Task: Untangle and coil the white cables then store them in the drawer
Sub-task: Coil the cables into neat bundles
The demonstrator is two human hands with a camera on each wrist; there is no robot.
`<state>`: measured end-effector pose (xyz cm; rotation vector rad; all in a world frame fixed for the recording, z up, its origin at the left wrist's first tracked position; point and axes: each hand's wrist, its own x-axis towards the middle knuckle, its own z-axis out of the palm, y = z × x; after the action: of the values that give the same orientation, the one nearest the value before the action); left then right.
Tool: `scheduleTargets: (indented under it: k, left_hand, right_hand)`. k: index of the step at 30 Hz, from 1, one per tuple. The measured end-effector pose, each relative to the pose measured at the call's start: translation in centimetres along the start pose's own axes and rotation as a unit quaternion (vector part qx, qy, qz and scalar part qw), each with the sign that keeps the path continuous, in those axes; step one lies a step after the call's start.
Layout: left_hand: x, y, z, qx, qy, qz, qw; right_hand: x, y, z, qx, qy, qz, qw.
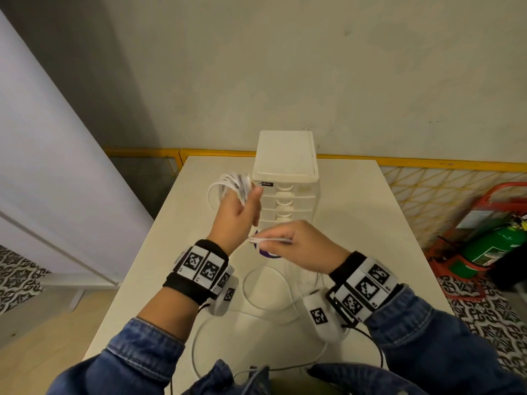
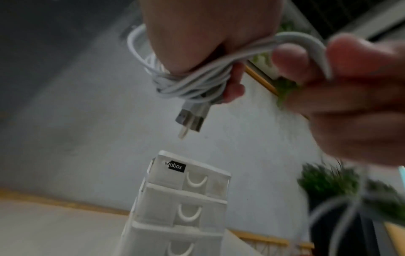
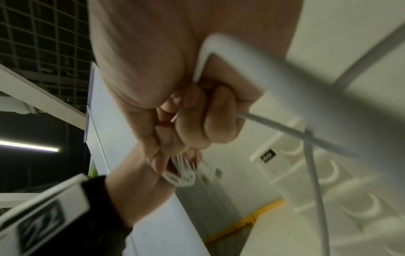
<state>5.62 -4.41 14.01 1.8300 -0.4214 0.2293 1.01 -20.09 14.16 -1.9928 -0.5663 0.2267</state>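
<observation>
White cable lies in loose loops on the surface nearest the person. Above it, the right hand pinches a strand, and the left hand grips a coiled bundle beside the drawer unit farther back.

— What do we make of the white cable?
— We see a smooth plastic sheath with a slight sheen, and its plug ends in bare grey metal.
— And the drawer unit at the far side?
— We'd call it milky, half-clear plastic, smooth, with a glossy black label.
— The tabletop?
— Matt and smooth to us, cream-coloured; we cannot tell laminate from painted wood.
— Our sleeves?
— Blue denim, coarse-woven, with black knitted cloth wristbands carrying smooth printed marker plates.
</observation>
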Motion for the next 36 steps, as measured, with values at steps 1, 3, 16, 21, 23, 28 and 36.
scheduleTargets:
  k: [1, 3, 16, 21, 23, 28, 36]
  left_hand:
    - [-0.1, 0.0, 0.0, 0.015, -0.04, -0.016, 0.999]
    - [-0.2, 0.2, 0.2, 0.004, -0.118, -0.066, 0.991]
    - [-0.8, 2.5, 1.5, -0.32, -0.254, -0.185, 0.894]
    - [0.3, 3.0, -0.2, -0.365, -0.168, -0.194, 0.895]
    - [0.8, 3.1, -1.5, -0.43, -0.146, -0.187, 0.871]
    - [1.5, 3.3, -2.8, -0.468, -0.089, -0.176, 0.861]
    - [1.5, 2.7, -1.8, -0.446, -0.062, -0.235, 0.861]
  right_hand:
    - [0.1, -0.4, -0.7, -0.003, 0.034, -0.017, 0.999]
    - [0.4, -1.0, -2.1, 0.016, 0.119, -0.04, 0.992]
    - [1.5, 2.4, -5.5, -0.001, 0.207, -0.047, 0.977]
    - [0.4, 5.9, -3.9, -0.096, 0.151, 0.013, 0.984]
    - [-0.4, 8.2, -3.5, -0.161, 0.123, 0.045, 0.978]
    - [-1.2, 11.2, -3.0, -0.198, 0.083, 0.101, 0.971]
    - [1.0, 7.5, -3.7, 0.101, 0.282, 0.026, 0.954]
